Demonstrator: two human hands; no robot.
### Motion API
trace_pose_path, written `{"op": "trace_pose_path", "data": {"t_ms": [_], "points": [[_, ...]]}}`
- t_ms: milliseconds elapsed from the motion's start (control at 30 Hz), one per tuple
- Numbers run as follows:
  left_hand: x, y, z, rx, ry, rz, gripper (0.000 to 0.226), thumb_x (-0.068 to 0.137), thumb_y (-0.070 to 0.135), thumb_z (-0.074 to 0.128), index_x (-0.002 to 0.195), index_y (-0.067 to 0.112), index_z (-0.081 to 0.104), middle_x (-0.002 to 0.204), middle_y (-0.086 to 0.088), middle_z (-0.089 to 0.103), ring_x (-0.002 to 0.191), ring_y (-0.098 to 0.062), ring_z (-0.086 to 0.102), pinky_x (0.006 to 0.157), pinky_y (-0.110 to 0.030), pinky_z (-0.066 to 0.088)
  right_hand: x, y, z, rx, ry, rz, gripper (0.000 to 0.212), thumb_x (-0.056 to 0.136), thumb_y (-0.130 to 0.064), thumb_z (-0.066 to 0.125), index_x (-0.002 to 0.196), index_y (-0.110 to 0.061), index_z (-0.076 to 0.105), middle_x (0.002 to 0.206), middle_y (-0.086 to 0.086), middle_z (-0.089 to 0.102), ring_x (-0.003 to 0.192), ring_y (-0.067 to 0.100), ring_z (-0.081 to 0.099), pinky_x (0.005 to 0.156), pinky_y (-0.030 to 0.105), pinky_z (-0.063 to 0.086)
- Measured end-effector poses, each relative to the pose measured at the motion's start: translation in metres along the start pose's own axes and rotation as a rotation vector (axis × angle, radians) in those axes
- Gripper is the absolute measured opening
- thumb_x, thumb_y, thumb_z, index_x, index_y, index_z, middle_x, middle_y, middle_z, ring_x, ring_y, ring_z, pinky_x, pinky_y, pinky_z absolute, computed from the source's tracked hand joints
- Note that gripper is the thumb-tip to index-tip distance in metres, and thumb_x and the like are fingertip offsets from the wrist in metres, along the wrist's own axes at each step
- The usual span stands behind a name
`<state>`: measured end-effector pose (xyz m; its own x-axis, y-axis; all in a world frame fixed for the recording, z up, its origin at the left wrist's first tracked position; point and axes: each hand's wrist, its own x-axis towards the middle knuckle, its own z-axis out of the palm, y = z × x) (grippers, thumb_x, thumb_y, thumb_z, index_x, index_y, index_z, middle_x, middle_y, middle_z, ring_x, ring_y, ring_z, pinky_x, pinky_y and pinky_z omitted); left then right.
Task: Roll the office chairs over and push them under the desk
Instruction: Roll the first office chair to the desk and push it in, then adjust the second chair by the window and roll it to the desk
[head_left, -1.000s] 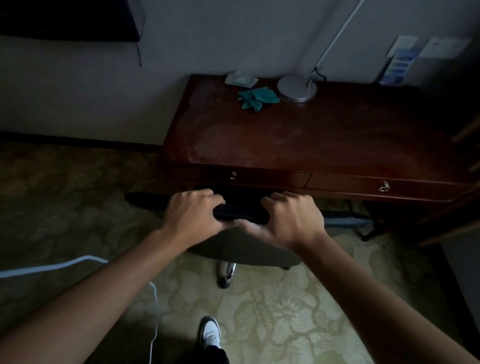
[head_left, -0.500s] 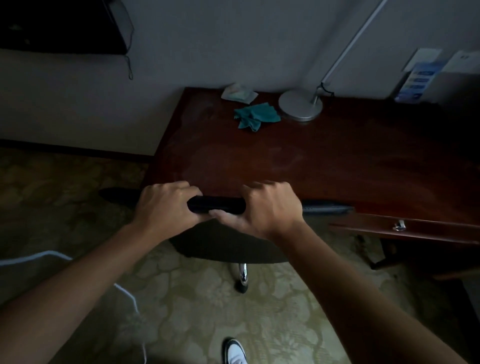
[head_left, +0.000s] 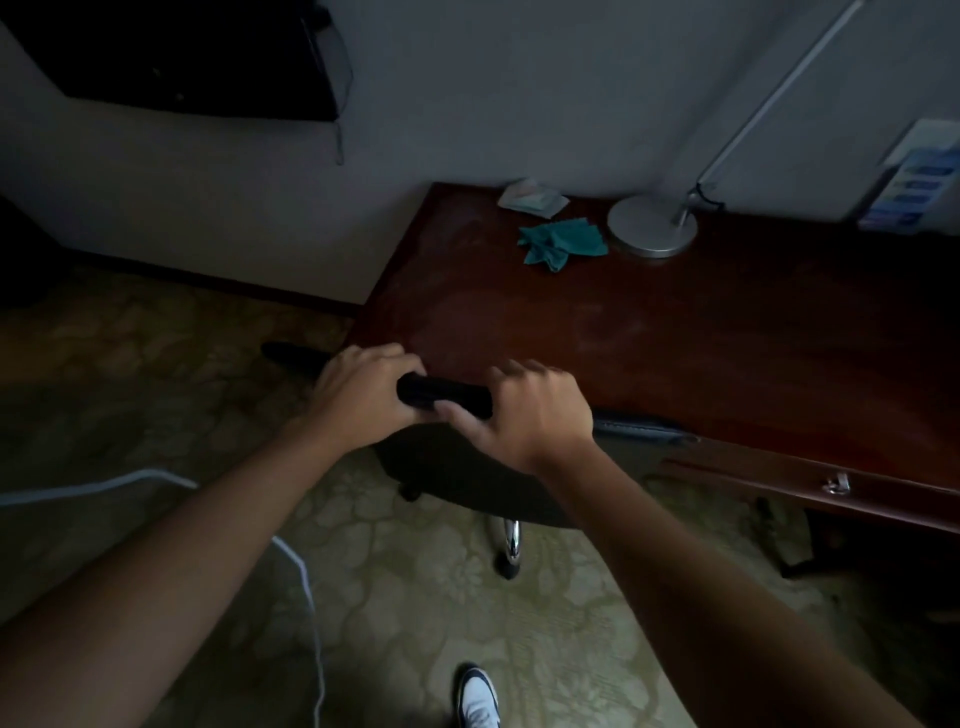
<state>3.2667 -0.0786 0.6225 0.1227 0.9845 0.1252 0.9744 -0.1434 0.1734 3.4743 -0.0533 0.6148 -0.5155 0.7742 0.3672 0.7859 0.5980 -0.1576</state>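
A black office chair (head_left: 457, 483) stands against the front edge of the dark red wooden desk (head_left: 649, 332). Its backrest top runs along the desk edge and its seat is hidden under the desktop. My left hand (head_left: 358, 395) and my right hand (head_left: 524, 410) both grip the top of the backrest, side by side. One chrome leg with a castor (head_left: 511, 551) shows below the backrest on the carpet.
On the desk lie a teal cloth (head_left: 561, 244), a folded white cloth (head_left: 532, 196) and a round lamp base (head_left: 652, 226). A drawer with a metal pull (head_left: 834, 486) is at the right. A white cable (head_left: 306, 587) trails on the patterned carpet; my shoe (head_left: 475, 696) is below.
The chair has rolled forward with both hands on its backrest; the backrest now meets the desk edge and I have stepped closer to the desk.
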Motion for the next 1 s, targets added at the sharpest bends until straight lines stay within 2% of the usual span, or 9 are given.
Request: {"op": "trace_pose_path", "data": {"t_ms": [100, 167, 233, 333, 467, 633, 767, 900, 1000], "points": [[-0.004, 0.015, 0.001, 0.005, -0.047, -0.047, 0.049, 0.072, 0.066, 0.067, 0.101, 0.027, 0.066, 0.096, 0.003, 0.062, 0.094, -0.023, 0.06, 0.085, -0.037, 0.039, -0.012, 0.003, -0.007, 0.07, -0.042, 0.022, 0.059, 0.09, -0.065, 0.031, 0.084, -0.018, 0.066, 0.082, 0.0, 0.064, 0.078, 0.02, 0.059, 0.056, 0.028, 0.034], [-0.007, 0.027, 0.004, 0.007, -0.078, -0.077, 0.044, 0.077, 0.052, 0.071, 0.114, 0.031, 0.062, 0.106, 0.003, 0.061, 0.104, -0.023, 0.057, 0.095, -0.038, 0.034, -0.023, 0.009, -0.014, 0.178, -0.046, 0.076, 0.044, 0.093, -0.053, 0.038, 0.096, -0.02, 0.068, 0.09, -0.002, 0.062, 0.087, 0.018, 0.055, 0.061, 0.029, 0.04], [-0.005, 0.05, 0.009, -0.064, -0.106, -0.043, 0.047, 0.075, 0.041, 0.069, 0.121, 0.036, 0.057, 0.111, 0.007, 0.059, 0.108, -0.019, 0.054, 0.097, -0.035, 0.028, -0.042, 0.02, -0.024, 0.262, 0.001, 0.167, 0.032, 0.092, -0.039, 0.045, 0.102, -0.019, 0.069, 0.092, -0.002, 0.061, 0.09, 0.018, 0.052, 0.068, 0.03, 0.044], [0.001, 0.096, 0.014, -0.244, -0.125, 0.036, 0.051, 0.069, 0.04, 0.058, 0.12, 0.042, 0.056, 0.111, 0.016, 0.055, 0.108, -0.009, 0.051, 0.093, -0.029, 0.022, -0.078, 0.039, -0.038, 0.303, 0.117, 0.306, 0.026, 0.089, -0.027, 0.051, 0.102, -0.016, 0.07, 0.091, 0.0, 0.06, 0.089, 0.019, 0.051, 0.07, 0.024, 0.039], [0.009, 0.196, 0.025, -0.455, -0.094, 0.149, 0.039, 0.074, 0.036, 0.055, 0.113, 0.038, 0.061, 0.108, 0.016, 0.056, 0.108, -0.008, 0.051, 0.091, -0.028, 0.026, -0.14, 0.083, -0.074, 0.306, 0.218, 0.558, 0.024, 0.087, -0.026, 0.052, 0.101, -0.017, 0.07, 0.092, -0.004, 0.062, 0.09, 0.014, 0.052, 0.068, 0.023, 0.036], [0.007, 0.335, 0.029, -0.577, -0.059, 0.294, 0.019, 0.086, 0.021, 0.066, 0.103, 0.025, 0.07, 0.101, 0.009, 0.063, 0.101, -0.013, 0.061, 0.092, -0.033, 0.048, -0.232, 0.145, -0.142, 0.337, 0.406, 0.845, 0.023, 0.086, -0.024, 0.053, 0.097, -0.017, 0.072, 0.09, -0.004, 0.066, 0.086, 0.014, 0.061, 0.074, 0.034, 0.05], [-0.011, 0.458, 0.03, -0.581, -0.096, 0.424, 0.008, 0.088, 0.023, 0.066, 0.092, 0.028, 0.071, 0.09, 0.012, 0.062, 0.089, -0.008, 0.061, 0.079, -0.026, 0.044, -0.325, 0.19, -0.203, 0.311, 0.551, 1.029, 0.02, 0.087, -0.022, 0.055, 0.096, -0.018, 0.073, 0.089, -0.005, 0.07, 0.081, 0.01, 0.062, 0.075, 0.035, 0.053], [-0.05, 0.598, 0.036, -0.634, -0.199, 0.615, 0.01, 0.09, 0.024, 0.063, 0.092, 0.027, 0.072, 0.09, 0.013, 0.064, 0.086, -0.005, 0.06, 0.079, -0.026, 0.046, -0.447, 0.227, -0.27, 0.268, 0.726, 1.234, 0.023, 0.087, -0.026, 0.052, 0.094, -0.024, 0.074, 0.086, -0.011, 0.071, 0.079, 0.003, 0.063, 0.075, 0.026, 0.052], [-0.091, 0.688, 0.044, -0.672, -0.276, 0.751, 0.011, 0.088, 0.021, 0.065, 0.092, 0.027, 0.073, 0.091, 0.012, 0.066, 0.086, -0.005, 0.062, 0.08, -0.024, 0.045, -0.534, 0.235, -0.307, 0.228, 0.851, 1.401, 0.021, 0.085, -0.024, 0.052, 0.088, -0.027, 0.073, 0.079, -0.012, 0.07, 0.076, 0.003, 0.063, 0.073, 0.025, 0.05]]}}
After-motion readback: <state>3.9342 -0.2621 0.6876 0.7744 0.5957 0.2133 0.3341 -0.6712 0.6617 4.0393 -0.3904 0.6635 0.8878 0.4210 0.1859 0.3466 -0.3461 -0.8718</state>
